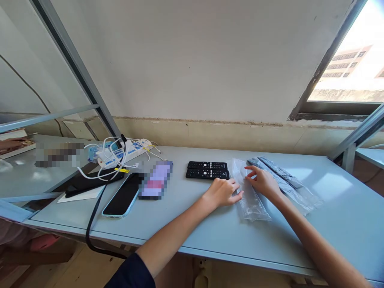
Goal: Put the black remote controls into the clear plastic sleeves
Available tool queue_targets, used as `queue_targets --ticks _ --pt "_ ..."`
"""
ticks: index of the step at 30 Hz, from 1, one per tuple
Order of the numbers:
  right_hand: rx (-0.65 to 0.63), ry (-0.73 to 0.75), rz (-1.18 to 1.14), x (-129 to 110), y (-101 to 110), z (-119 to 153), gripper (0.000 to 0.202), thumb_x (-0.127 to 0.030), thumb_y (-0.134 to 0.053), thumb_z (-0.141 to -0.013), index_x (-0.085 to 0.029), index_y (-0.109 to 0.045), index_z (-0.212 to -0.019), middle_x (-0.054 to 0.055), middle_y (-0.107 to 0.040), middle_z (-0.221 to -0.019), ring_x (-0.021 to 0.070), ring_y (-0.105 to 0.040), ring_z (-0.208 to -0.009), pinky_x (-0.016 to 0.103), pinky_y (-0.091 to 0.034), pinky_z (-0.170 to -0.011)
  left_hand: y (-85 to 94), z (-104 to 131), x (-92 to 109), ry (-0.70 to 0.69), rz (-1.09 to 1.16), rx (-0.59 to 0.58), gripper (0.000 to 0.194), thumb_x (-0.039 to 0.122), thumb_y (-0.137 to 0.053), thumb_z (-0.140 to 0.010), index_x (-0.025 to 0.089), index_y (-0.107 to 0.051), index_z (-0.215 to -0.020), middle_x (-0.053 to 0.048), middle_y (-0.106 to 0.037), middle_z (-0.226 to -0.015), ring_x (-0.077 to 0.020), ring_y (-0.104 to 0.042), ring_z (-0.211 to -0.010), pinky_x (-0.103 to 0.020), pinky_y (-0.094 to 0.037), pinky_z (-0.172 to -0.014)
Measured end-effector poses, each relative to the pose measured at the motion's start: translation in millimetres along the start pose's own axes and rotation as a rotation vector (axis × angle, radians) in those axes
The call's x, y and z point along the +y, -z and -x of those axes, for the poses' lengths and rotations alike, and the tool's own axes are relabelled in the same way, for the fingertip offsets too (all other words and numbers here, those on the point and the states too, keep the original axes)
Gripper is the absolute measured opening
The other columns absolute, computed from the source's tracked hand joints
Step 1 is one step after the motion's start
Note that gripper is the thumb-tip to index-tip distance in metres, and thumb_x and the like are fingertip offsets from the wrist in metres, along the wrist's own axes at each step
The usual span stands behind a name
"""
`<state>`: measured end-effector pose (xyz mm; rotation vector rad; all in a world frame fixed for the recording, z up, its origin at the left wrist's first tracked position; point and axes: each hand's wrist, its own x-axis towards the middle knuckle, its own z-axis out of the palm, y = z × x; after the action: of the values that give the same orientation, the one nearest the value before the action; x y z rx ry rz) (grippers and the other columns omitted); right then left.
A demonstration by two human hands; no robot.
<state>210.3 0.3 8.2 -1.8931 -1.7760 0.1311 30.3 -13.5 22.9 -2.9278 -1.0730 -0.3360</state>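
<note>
Two black remote controls (206,169) lie side by side on the grey desk, with white markings on their buttons. A clear plastic bag (253,206) lies flat to their right. My left hand (223,193) is between the remotes and the bag, fingers apart, its fingertips at the bag's left edge. At the bag's upper right side is my right hand (261,181), its thumb and index fingertips near the plastic; whether they pinch it is too small to tell. Farther right, bagged dark items (280,176) lie in clear plastic, partly behind my right hand.
A light-blue-edged phone (123,196) and a pixelated device (156,180) lie left on the desk (180,208). Behind them are a power strip (132,152) and tangled white cables. A black cable (90,228) hangs over the front edge. Metal frame posts stand at both sides.
</note>
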Motion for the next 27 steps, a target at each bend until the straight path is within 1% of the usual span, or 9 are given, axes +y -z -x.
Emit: queue_targets --ticks 4,6,8,11,16,20,24,27 --pt "0.038 0.017 -0.045 1.3 -0.4 -2.5 0.030 -0.021 -0.051 -0.072 -0.025 -0.064 -0.098 0.000 -0.070 -0.073 0.0163 -0.061 -0.058 0.027 -0.042 -0.053 -5.6 -0.3 -1.3 -0.018 0.009 0.090 0.029 0.033 -0.044 -0.090 0.018 -0.069 -0.089 -0.003 -0.070 -0.088 -0.0138 -0.063 -0.063 -0.022 -0.031 -0.046" --pt "0.047 0.027 -0.067 1.2 -0.9 -3.3 0.029 -0.022 -0.052 -0.072 -0.025 -0.063 -0.098 -0.001 -0.070 -0.072 0.0156 -0.061 -0.056 0.027 -0.042 -0.053 -8.3 -0.7 -1.6 -0.026 0.012 0.128 0.030 0.032 -0.043 -0.090 0.017 -0.069 -0.086 -0.003 -0.070 -0.086 -0.0132 -0.062 -0.062 -0.022 -0.031 -0.045" --pt "0.046 0.034 -0.085 0.4 -1.4 -3.4 0.029 -0.022 -0.053 -0.071 -0.025 -0.064 -0.097 -0.001 -0.069 -0.071 0.0151 -0.060 -0.053 0.027 -0.043 -0.054 -10.1 -0.9 -1.9 -0.036 0.009 0.140 0.032 0.032 -0.043 -0.090 0.017 -0.069 -0.081 -0.002 -0.069 -0.081 -0.0129 -0.061 -0.060 -0.022 -0.030 -0.045" --pt "0.047 0.042 -0.108 -1.5 -1.6 -2.5 0.028 -0.023 -0.053 -0.071 -0.026 -0.065 -0.096 0.000 -0.070 -0.073 0.0153 -0.061 -0.055 0.027 -0.044 -0.054 -10.9 -0.8 -2.1 -0.048 0.001 0.140 0.033 0.032 -0.044 -0.089 0.016 -0.070 -0.078 -0.002 -0.068 -0.076 -0.0127 -0.060 -0.057 -0.023 -0.030 -0.045" --pt "0.042 0.049 -0.133 -3.1 -0.5 -1.7 0.025 -0.026 -0.053 -0.071 -0.026 -0.066 -0.093 0.000 -0.071 -0.074 0.0168 -0.062 -0.056 0.028 -0.045 -0.053 -9.7 -1.2 -2.2 -0.041 -0.006 0.126 0.035 0.034 -0.044 -0.089 0.016 -0.071 -0.077 -0.003 -0.068 -0.077 -0.0133 -0.061 -0.058 -0.023 -0.031 -0.045" --pt "0.028 0.033 -0.128 -4.1 0.4 -1.6 0.024 -0.026 -0.053 -0.072 -0.026 -0.067 -0.091 0.000 -0.071 -0.074 0.0170 -0.063 -0.058 0.028 -0.045 -0.053 -7.7 -1.9 -2.0 -0.028 -0.022 0.087 0.033 0.034 -0.045 -0.089 0.017 -0.072 -0.079 -0.004 -0.068 -0.083 -0.0134 -0.063 -0.060 -0.022 -0.034 -0.047" --pt "0.007 0.005 -0.112 -5.9 1.4 -0.9 0.027 -0.022 -0.052 -0.069 -0.025 -0.067 -0.091 0.000 -0.071 -0.074 0.0165 -0.063 -0.058 0.027 -0.044 -0.052 -7.6 -1.0 -1.1 -0.031 -0.023 0.054 0.032 0.034 -0.046 -0.089 0.017 -0.072 -0.081 -0.005 -0.067 -0.091 -0.0129 -0.062 -0.061 -0.022 -0.037 -0.048" --pt "-0.008 -0.006 -0.103 -7.7 2.2 -0.2 0.026 -0.022 -0.053 -0.067 -0.025 -0.068 -0.088 0.000 -0.071 -0.073 0.0167 -0.064 -0.060 0.026 -0.044 -0.052 -6.9 -0.6 -2.1 -0.034 -0.021 0.053 0.030 0.034 -0.046 -0.089 0.017 -0.071 -0.082 -0.004 -0.067 -0.093 -0.0127 -0.062 -0.061 -0.022 -0.038 -0.049"
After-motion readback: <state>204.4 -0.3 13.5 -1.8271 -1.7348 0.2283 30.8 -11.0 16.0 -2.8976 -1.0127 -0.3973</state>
